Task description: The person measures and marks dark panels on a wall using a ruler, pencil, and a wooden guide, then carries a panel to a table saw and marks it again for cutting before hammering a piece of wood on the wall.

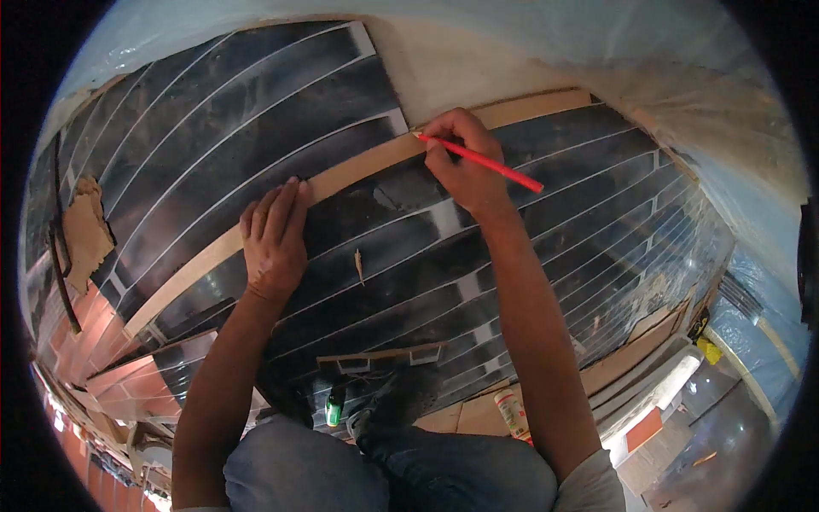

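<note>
Closely pinched in the right hand [471, 181], a red pencil [501, 168] is pointed at the far edge of a pale strip [367, 166]. Laid diagonally across dark planks [222, 111], the strip is touched farther left by the left hand's [277, 247] outstretched fingers.

Apparently an indoor building site: draped plastic sheeting [682, 43], unfinished dark flooring [256, 111], torn cardboard [87, 235].

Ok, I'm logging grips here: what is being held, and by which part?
The right hand holds a red pencil near its tip; the left hand just lies across the tan strip.
</note>
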Tool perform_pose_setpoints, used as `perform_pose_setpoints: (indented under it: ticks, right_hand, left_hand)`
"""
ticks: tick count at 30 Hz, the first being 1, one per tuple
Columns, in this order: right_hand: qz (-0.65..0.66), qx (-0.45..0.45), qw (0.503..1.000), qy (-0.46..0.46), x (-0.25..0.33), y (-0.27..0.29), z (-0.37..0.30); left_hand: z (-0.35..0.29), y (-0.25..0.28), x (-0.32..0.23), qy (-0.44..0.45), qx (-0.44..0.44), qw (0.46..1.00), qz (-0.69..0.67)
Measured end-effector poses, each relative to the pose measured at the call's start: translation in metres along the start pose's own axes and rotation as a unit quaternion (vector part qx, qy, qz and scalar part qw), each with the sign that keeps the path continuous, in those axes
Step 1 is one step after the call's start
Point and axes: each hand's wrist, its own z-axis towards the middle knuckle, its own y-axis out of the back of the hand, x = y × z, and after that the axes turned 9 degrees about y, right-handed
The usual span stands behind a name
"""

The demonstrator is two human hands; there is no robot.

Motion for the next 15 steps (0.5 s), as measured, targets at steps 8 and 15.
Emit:
perform_pose_setpoints:
  ticks: [8, 15]
  right_hand:
    - [-0.026, 0.011, 0.999, 0.034, 0.002, 0.001, 0.000]
    - [-0.030, 0.015, 0.997, 0.071, -0.011, 0.001, -0.004]
  left_hand:
    - [0.002, 0.001, -0.001, 0.005, -0.007, 1.000, 0.005]
    - [0.005, 0.000, 0.000, 0.003, -0.012, 1.000, 0.016]
